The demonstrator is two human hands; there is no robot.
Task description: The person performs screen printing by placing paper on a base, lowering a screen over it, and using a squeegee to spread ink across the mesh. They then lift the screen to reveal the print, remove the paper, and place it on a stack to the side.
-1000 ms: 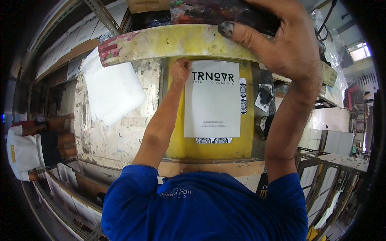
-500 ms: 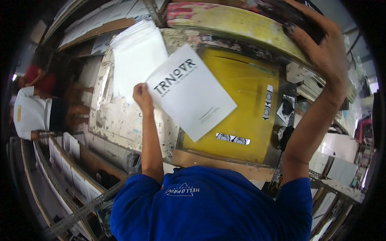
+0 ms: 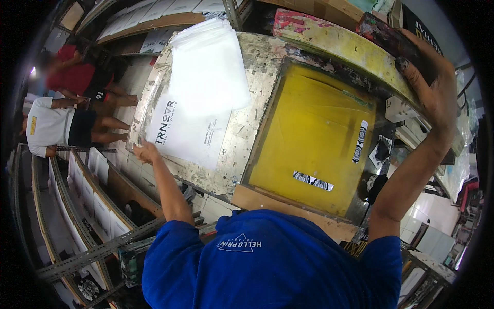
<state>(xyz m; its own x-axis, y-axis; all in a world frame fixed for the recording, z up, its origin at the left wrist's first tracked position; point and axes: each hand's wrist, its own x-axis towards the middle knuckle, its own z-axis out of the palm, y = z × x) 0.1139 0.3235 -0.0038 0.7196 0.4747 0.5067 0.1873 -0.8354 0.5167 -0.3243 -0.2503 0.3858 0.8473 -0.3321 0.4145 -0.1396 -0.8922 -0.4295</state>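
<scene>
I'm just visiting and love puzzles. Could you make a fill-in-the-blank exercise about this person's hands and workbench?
1. The left hand is at the edge of a white sheet whose large lettering is coloured ____.
2. The right hand is at a paint-stained bar, smeared mostly ____, with pink toward its left end.
3. The number of black-and-white patterned strips showing on the yellow panel is ____.
4. The colour of the person's shirt is ____.

Missing words: black; yellow; two; blue.
</scene>
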